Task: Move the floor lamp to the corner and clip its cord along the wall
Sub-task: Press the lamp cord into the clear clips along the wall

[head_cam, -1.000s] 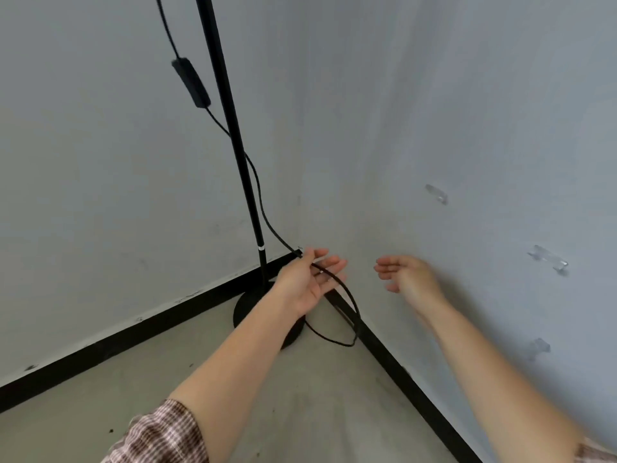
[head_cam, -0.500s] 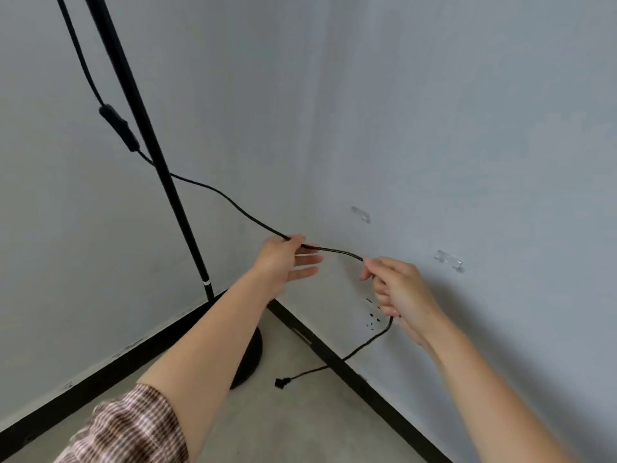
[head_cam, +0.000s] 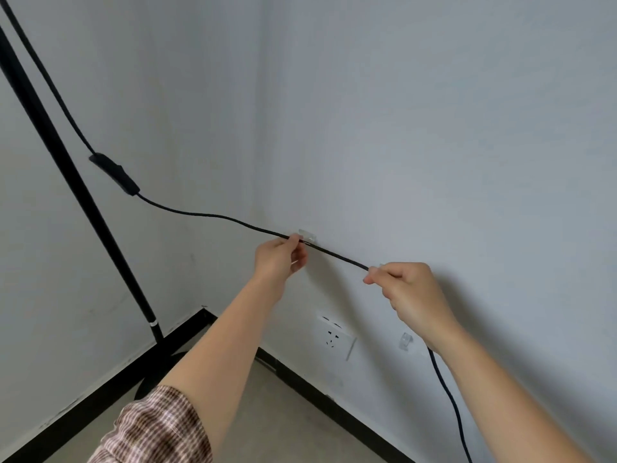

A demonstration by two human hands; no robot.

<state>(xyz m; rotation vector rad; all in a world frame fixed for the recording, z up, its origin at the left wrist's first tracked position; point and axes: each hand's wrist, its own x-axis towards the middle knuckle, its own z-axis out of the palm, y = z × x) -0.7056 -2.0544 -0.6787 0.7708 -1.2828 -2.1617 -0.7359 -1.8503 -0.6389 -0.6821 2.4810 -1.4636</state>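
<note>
The black floor lamp pole (head_cam: 66,168) stands in the corner at the left, its base (head_cam: 157,379) partly hidden behind my left forearm. A black cord (head_cam: 207,215) with an inline switch (head_cam: 115,173) runs from the lamp to my hands. My left hand (head_cam: 280,259) pinches the cord right at a clear wall clip (head_cam: 307,235). My right hand (head_cam: 404,289) grips the cord further right, holding it taut. Below that hand the cord hangs down toward the floor. A second clear clip (head_cam: 405,340) sits lower on the right wall.
A white wall socket (head_cam: 334,337) is on the right wall below my hands. Black skirting (head_cam: 334,399) lines both walls above a beige floor (head_cam: 267,422). The two grey walls meet in the corner behind the lamp.
Both hands have lifted the cord and pulled it straight. My left hand moved up to the first clip and my right hand closed tighter on the cord. The view shifted right.
</note>
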